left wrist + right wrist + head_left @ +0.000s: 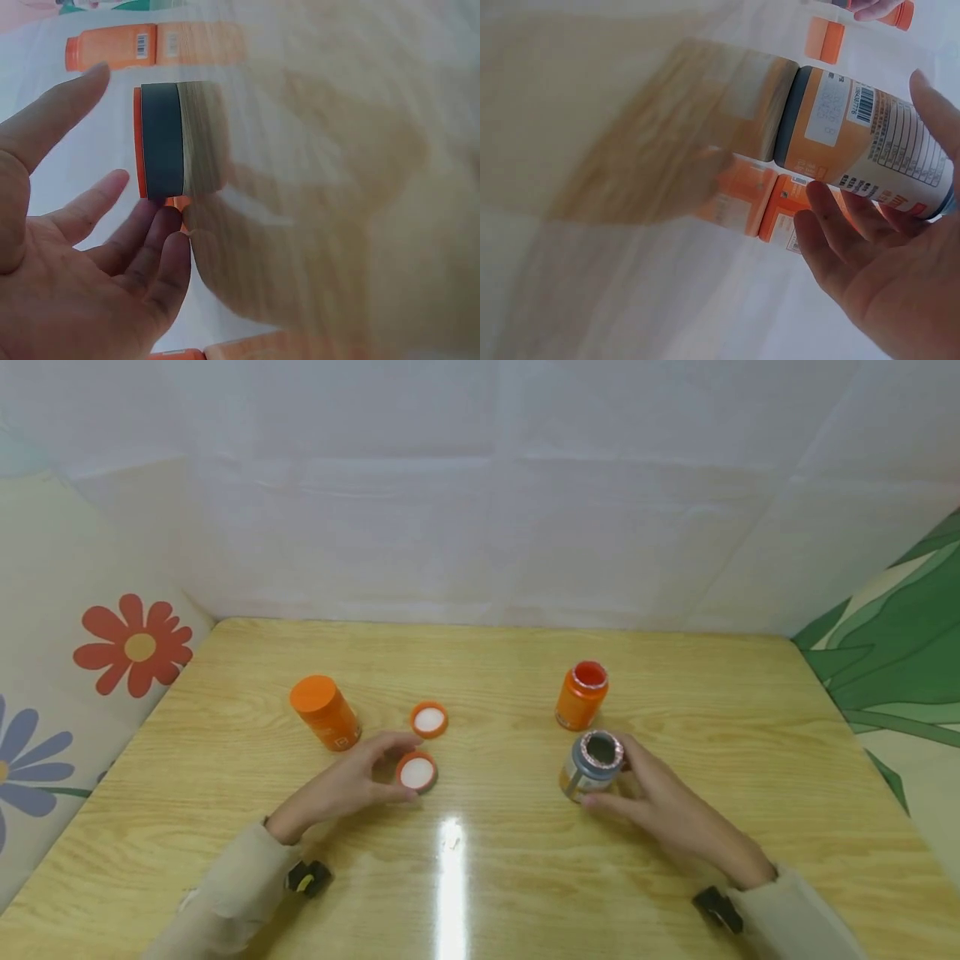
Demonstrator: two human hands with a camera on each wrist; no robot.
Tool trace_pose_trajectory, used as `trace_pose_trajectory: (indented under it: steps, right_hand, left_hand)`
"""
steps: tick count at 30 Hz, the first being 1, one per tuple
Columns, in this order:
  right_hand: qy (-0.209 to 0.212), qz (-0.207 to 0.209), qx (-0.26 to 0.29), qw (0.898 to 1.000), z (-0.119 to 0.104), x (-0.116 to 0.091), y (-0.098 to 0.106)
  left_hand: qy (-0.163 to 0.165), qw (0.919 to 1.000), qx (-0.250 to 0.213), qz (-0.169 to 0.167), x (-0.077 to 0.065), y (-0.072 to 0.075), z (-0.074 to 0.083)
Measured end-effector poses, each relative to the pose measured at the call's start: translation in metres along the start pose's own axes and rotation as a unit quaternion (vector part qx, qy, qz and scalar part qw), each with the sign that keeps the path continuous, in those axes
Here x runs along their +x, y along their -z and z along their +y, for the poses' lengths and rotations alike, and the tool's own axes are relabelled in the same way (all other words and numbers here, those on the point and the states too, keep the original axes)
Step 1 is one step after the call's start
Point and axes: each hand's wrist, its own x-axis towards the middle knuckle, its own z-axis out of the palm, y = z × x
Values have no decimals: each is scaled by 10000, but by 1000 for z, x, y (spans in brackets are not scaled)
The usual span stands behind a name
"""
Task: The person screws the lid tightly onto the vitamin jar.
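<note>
On the table in the head view, my left hand (358,783) curves around an upturned dark grey lid (417,772) with an orange-red rim and a white liner. In the left wrist view the thumb stands off from this lid, while the loosely bent fingers (166,251) lie close beside it. My right hand (660,793) is around an upright, uncapped grey jar (588,768) with an orange and white label. The right wrist view shows the thumb (934,109) straight and spread from the fingers, which overlap the jar's side.
Behind the grey jar stands an uncapped orange jar (581,697). An upturned orange lid (429,719) with a white liner lies just beyond the grey lid. To the left is a capped orange jar (326,714). The glossy wooden table (495,868) meets a white cloth backdrop (487,543).
</note>
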Motion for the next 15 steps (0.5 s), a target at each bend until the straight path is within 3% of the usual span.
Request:
trace_pose_trajectory:
  steps: [15]
  right_hand:
    - [-54,228,-251,9994,2,7,-2]
  left_hand:
    - [-73,9982,581,-126,6,-2,0]
